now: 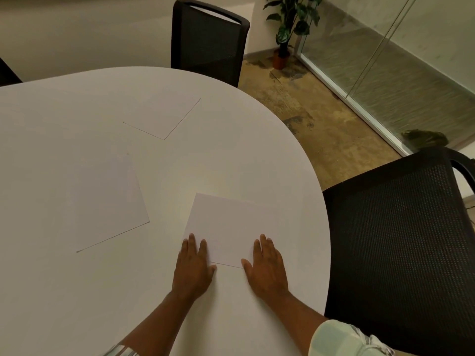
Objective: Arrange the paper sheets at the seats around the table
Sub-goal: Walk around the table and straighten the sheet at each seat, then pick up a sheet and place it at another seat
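Note:
Three white paper sheets lie on the round white table (77,291). The nearest sheet (228,227) sits by the right edge, in front of the black mesh chair (401,240). My left hand (194,263) lies flat with its fingers spread on that sheet's near left corner. My right hand (267,265) rests flat on its near right corner. A second sheet (108,201) lies angled at the left of centre. A third sheet (164,115) lies further back, near the far black chair (208,42).
A potted plant (288,29) stands on the floor in the back corner beside a glass wall (398,68). Patchy brown floor (321,129) shows between the two chairs. Part of a dark chair (7,73) shows at the far left.

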The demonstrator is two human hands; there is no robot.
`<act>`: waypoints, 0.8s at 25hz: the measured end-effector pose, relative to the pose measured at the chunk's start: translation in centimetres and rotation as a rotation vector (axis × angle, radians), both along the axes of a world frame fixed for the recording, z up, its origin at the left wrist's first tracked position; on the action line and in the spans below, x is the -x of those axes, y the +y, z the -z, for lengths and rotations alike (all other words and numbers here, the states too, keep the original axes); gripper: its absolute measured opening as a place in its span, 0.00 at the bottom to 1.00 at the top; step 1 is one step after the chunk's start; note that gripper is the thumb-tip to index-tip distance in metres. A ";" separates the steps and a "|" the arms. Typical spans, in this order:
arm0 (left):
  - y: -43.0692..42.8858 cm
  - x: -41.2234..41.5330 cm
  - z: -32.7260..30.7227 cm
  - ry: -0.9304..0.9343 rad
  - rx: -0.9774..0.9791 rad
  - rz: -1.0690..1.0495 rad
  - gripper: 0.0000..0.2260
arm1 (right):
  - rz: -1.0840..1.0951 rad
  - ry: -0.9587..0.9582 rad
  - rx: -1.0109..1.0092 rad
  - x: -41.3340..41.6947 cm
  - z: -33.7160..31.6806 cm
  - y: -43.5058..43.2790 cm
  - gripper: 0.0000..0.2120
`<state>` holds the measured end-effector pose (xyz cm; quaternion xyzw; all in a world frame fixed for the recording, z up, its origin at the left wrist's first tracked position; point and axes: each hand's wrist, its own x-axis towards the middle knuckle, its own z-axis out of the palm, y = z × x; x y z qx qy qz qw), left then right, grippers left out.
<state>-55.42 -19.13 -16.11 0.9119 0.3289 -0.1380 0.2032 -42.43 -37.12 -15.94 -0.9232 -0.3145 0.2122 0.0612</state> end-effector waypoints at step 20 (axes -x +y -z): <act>14.9 12.6 -2.0 -0.079 -0.082 -0.419 0.35 | -0.424 -0.042 -0.130 8.2 -0.9 20.9 0.38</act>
